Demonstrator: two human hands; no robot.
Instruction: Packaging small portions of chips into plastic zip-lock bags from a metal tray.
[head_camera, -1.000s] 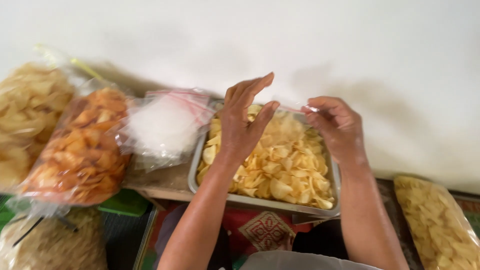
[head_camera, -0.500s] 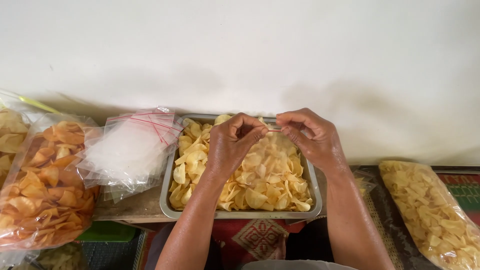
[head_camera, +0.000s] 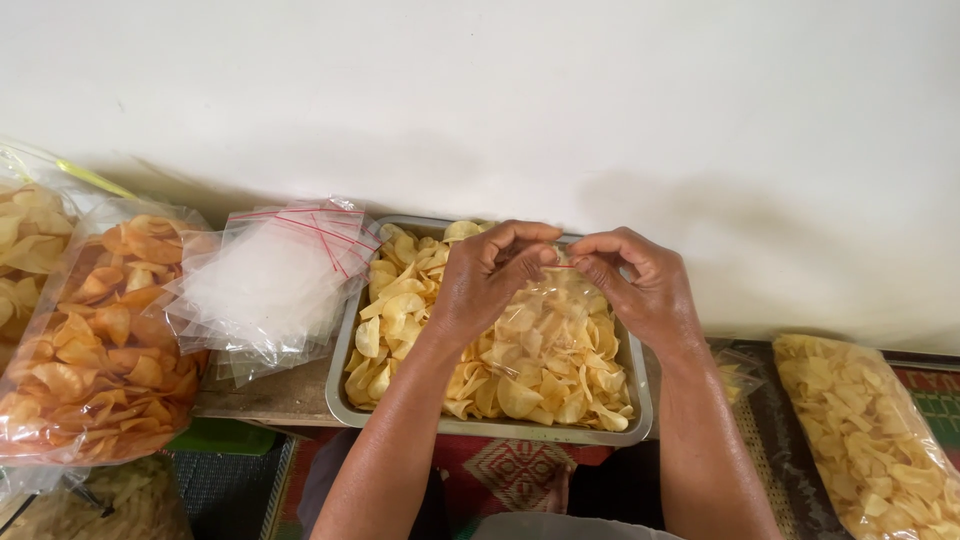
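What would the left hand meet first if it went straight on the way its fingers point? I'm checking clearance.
The right hand: the left hand points at it, fingertips nearly touching across the clear bag.

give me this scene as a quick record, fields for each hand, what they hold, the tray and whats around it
left hand: fingers pinched on the top edge of a small clear bag, over the tray
right hand: pinches the same edge from the other side
small clear bag: see-through, red strip at its top
tray: metal, rectangular, full of pale yellow chips
left of tray: pile of empty clear bags, then a bag of orange chips
right of tray: bag of pale chips
behind: plain white wall
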